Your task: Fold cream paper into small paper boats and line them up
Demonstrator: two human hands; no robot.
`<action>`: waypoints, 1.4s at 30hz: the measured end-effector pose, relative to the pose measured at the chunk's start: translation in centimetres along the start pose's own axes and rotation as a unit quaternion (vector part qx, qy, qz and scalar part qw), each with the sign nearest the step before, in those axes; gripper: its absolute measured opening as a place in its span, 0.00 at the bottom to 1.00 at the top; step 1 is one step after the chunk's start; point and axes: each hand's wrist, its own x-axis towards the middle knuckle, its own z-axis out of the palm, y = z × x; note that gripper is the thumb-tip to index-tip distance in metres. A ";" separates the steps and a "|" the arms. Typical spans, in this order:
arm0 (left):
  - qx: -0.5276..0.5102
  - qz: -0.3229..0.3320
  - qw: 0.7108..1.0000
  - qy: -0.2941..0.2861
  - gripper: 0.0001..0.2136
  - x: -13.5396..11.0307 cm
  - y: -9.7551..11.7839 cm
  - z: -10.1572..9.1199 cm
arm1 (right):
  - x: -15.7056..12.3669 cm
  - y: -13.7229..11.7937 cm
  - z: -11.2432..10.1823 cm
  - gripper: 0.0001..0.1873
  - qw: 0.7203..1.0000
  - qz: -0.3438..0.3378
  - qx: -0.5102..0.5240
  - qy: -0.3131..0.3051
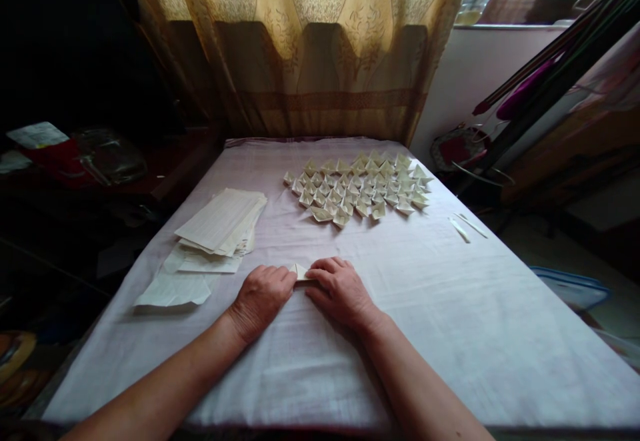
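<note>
Between my two hands is a small piece of folded paper (301, 272), pale, with a pointed top showing between the fingers. My left hand (266, 298) is closed on its left end, the fingers curled and the thumb side toward the paper. On the right end, my right hand (343, 291) grips it between the fingers above and the thumb below. The lower part of the paper is partly hidden by the hands. Beyond them stand many small folded paper boats (353, 188), packed close together in rows. A stack of paper sheets (220, 221) lies to the left.
A white cloth (440, 341) covers the table. Two thin paper strips (460, 230) lie near its right edge. Behind the table hangs a tan curtain (320, 61). A clear plastic-wrapped item (113, 154) sits on dark furniture at left, and dark poles (550, 61) lean at right.
</note>
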 end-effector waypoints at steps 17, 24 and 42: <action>-0.466 -0.256 0.835 -0.146 0.09 1.4 -3.8 0.1 | 1.1 0.0 0.3 0.07 0.972 0.170 0.162 -0.008; -0.317 -0.163 0.928 -0.106 0.05 1.0 -3.9 1.0 | 1.6 0.9 0.6 0.05 0.994 0.101 0.034 -0.022; -0.244 -0.033 0.969 0.036 0.08 -0.9 -4.1 2.3 | 0.1 1.7 0.9 0.10 0.999 -0.026 -0.019 0.044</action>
